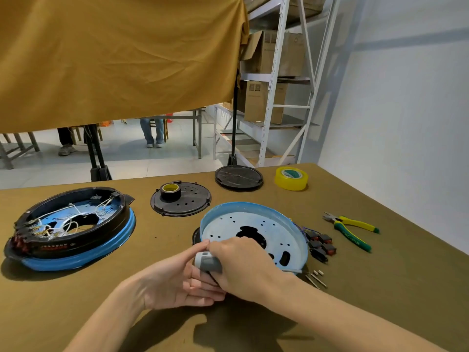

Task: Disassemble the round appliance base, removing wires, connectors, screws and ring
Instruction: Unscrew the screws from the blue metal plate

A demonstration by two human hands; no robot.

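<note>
A light blue metal pan [276, 222], stripped of wires, lies tilted on the table in front of me. My right hand [241, 268] is closed around a grey electric screwdriver [206, 261] at the pan's near rim. Touching the tool from the left, my left hand [177, 283] has its thumb on the tool's top and its fingers under it. The bit is hidden by my hands. A second round base [71, 227], black ring on blue rim with white wires inside, sits at the left. Removed black and red switches on wires [321, 243] lie right of the pan.
Green and yellow pliers [352, 228] lie at the right. Loose bits and screws [317, 276] sit near the pan. A black cover with a tape roll [180, 199], another black disc [238, 177] and yellow tape [291, 178] line the table's far side.
</note>
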